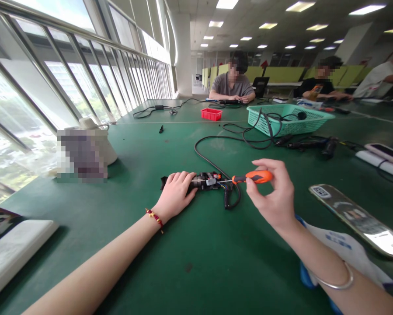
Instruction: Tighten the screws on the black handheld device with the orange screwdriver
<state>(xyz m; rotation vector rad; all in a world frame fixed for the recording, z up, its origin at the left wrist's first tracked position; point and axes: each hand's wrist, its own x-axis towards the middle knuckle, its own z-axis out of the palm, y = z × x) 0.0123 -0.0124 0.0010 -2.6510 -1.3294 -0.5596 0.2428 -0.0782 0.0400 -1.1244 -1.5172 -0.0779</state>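
Observation:
On the green table [196, 245] lies a black corded device [201, 180], its housing opened at the right end so that small coloured wires and metal parts show. My left hand [177, 191] wraps over its left part from above, fingers closed round it. Between the thumb and fingers of my right hand [276, 194] is a screwdriver [253, 177] with an orange and black handle. Its thin shaft points left, and the tip is at the device's exposed inner parts; whether it touches a screw is too small to tell. A black cord loops beside the device.
A turquoise basket [290, 122] with cables and a small red bin [211, 114] stand farther back. At the right lie a phone [360, 218] and a white-and-blue package [343, 245] under my forearm. A pale container [107, 146] stands left. Several people sit beyond.

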